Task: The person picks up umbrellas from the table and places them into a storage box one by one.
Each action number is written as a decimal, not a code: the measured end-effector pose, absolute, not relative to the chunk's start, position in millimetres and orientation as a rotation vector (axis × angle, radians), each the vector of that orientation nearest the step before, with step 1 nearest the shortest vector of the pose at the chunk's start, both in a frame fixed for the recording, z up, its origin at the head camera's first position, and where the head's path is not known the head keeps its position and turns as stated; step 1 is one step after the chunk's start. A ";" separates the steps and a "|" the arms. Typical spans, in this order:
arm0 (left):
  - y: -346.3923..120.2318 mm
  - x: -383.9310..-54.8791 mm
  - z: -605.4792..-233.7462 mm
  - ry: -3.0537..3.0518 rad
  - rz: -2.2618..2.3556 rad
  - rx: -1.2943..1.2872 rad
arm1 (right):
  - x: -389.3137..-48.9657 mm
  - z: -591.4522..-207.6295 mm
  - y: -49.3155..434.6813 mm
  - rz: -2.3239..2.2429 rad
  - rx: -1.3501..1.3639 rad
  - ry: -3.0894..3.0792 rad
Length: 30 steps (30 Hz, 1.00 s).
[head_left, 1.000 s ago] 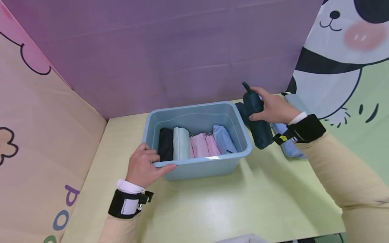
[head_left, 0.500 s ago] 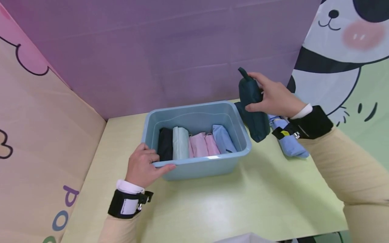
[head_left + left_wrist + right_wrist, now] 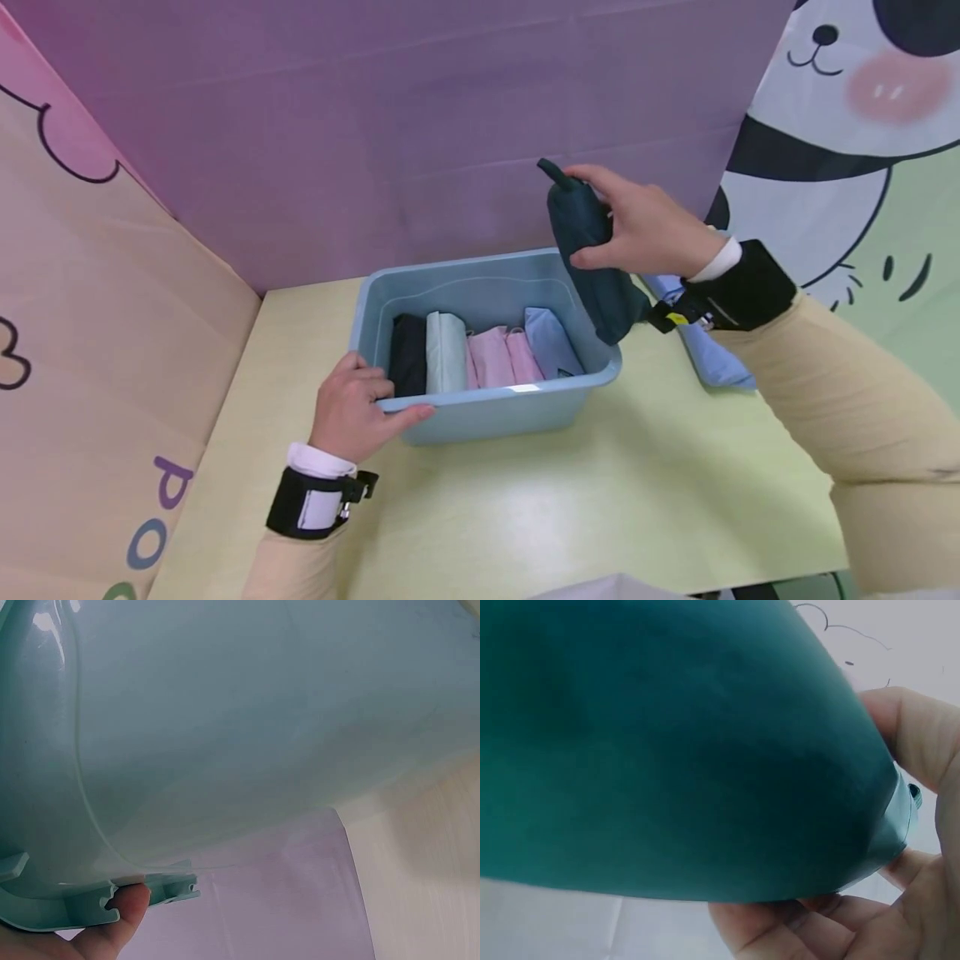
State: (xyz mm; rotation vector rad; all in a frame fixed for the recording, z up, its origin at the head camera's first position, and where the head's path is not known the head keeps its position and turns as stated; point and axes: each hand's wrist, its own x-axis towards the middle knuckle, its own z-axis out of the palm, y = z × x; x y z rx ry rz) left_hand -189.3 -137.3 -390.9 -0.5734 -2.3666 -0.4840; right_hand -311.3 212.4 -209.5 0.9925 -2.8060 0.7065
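From above, the mouth of the light blue rectangular plastic bin (image 3: 495, 422) can be entered except at its far right corner, covered by the dark green cylindrical fabric pouch (image 3: 602, 298) held in the right hand (image 3: 651, 227). Lower inside, a row of folded cloth bundles (image 3: 447, 354) is met. The near left rim is occupied by the left hand (image 3: 352, 408). Behind, passage is barred by the purple cloth wall (image 3: 375, 167). Free room is found along the pale wooden bench (image 3: 517, 508) in front.
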 end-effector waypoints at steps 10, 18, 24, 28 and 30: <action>-134.4 -188.7 -390.8 -2.328 -0.509 -0.584 | -315.0 -219.0 171.4 0.831 1.156 -2.808; -129.9 -189.7 -389.6 -2.330 -0.510 -0.596 | -318.1 -238.9 140.2 0.852 1.215 -2.891; -129.7 -189.0 -389.3 -2.345 -0.512 -0.587 | -322.3 -253.3 112.7 0.854 1.263 -2.948; -131.1 -188.5 -389.4 -2.347 -0.517 -0.576 | -326.4 -264.4 94.1 0.894 1.276 -3.020; -131.7 -188.2 -389.6 -2.352 -0.522 -0.573 | -328.7 -271.1 87.0 0.894 1.255 -3.066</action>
